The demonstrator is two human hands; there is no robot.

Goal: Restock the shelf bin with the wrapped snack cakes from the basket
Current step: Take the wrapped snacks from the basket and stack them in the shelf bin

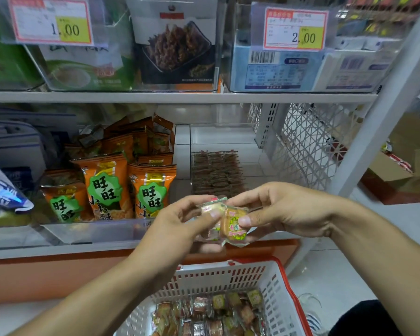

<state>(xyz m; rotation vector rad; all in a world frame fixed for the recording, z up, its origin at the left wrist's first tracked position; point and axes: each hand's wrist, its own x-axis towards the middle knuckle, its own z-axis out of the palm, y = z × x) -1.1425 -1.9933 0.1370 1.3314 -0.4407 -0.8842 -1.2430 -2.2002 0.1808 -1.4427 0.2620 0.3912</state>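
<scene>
Both hands meet in front of the lower shelf, holding wrapped snack cakes. My left hand (180, 221) pinches a pale wrapped cake (210, 209) between thumb and fingers. My right hand (277, 212) grips a yellow cake with a green and red label (234, 229), thumb on its front. The two cakes touch and overlap. Behind them stands a clear shelf bin (218, 137) with rows of brown wrapped cakes (216, 170) in its lower part. Below, a white basket with a red rim (274, 284) holds several more wrapped cakes (216, 314).
Orange snack bags (121, 180) fill the bin to the left. A white mesh divider (308, 146) and a slanted white shelf post (383, 122) stand to the right. Price tags and boxed goods sit on the upper shelf (180, 97). Cardboard boxes (403, 170) lie at far right.
</scene>
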